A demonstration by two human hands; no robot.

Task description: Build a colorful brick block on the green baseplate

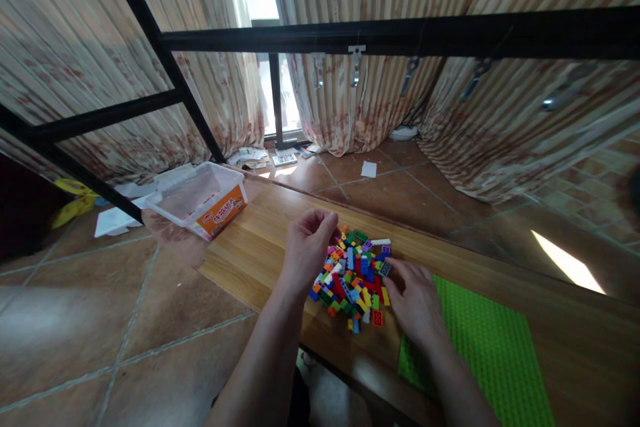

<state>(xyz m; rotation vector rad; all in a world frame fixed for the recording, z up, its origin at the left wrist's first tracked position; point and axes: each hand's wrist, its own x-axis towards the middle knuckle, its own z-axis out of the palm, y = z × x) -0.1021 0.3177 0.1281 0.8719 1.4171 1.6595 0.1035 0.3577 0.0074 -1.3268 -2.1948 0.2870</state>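
Note:
A pile of colourful toy building bricks lies on a wooden bench top. My left hand hovers at the pile's left edge, thumb and fingers pressed together; whatever is between them is hidden. On the right side of the pile, my right hand has its fingertips on a dark grey-blue brick, with the thumb below it. A flat green studded baseplate lies right of the pile, partly under my right forearm. Near the front of the pile is an orange-red brick.
A clear plastic box with an orange label stands at the bench's far left end. Black metal bars with hanging hooks cross beyond the bench. Papers lie on the tiled floor before the curtains.

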